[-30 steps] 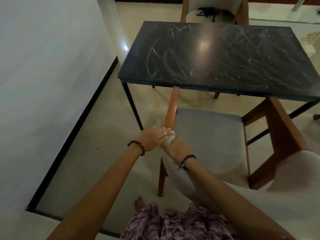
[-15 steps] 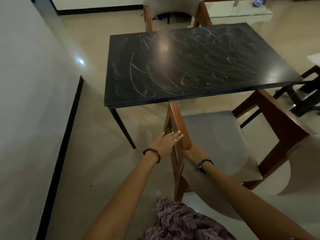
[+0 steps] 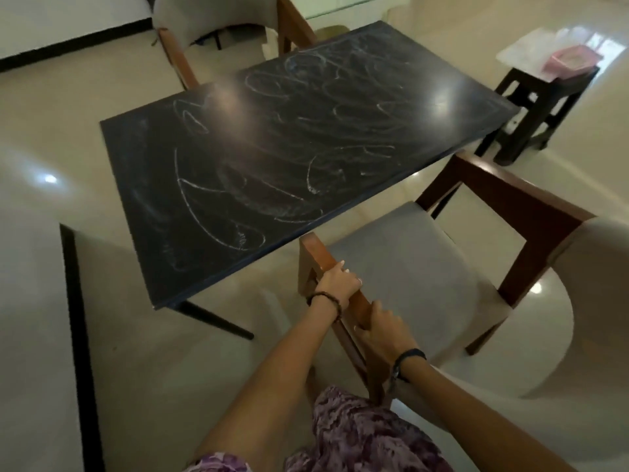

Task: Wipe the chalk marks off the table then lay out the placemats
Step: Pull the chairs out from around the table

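So the black table (image 3: 340, 148) is a long rectangle, and its long axis runs from the near left corner up to the far right corner, so it sits diagonal in view. Chalk marks (image 3: 238, 202) are scribbled all over the top, loops and arcs, heaviest toward the near left end. Both hands are on the wooden arm (image 3: 335, 284) of the grey-seated chair (image 3: 408, 267) that's tucked at the table's near long edge. The left hand (image 3: 335, 284) is wrapped over the arm further up, the right hand (image 3: 381, 330) grips it just below, the two close but not touching. A second chair (image 3: 204, 18) sits at the far long edge. Off the far right corner there's a dark stool (image 3: 537, 97) with something pink (image 3: 571, 61) on it, can't tell what
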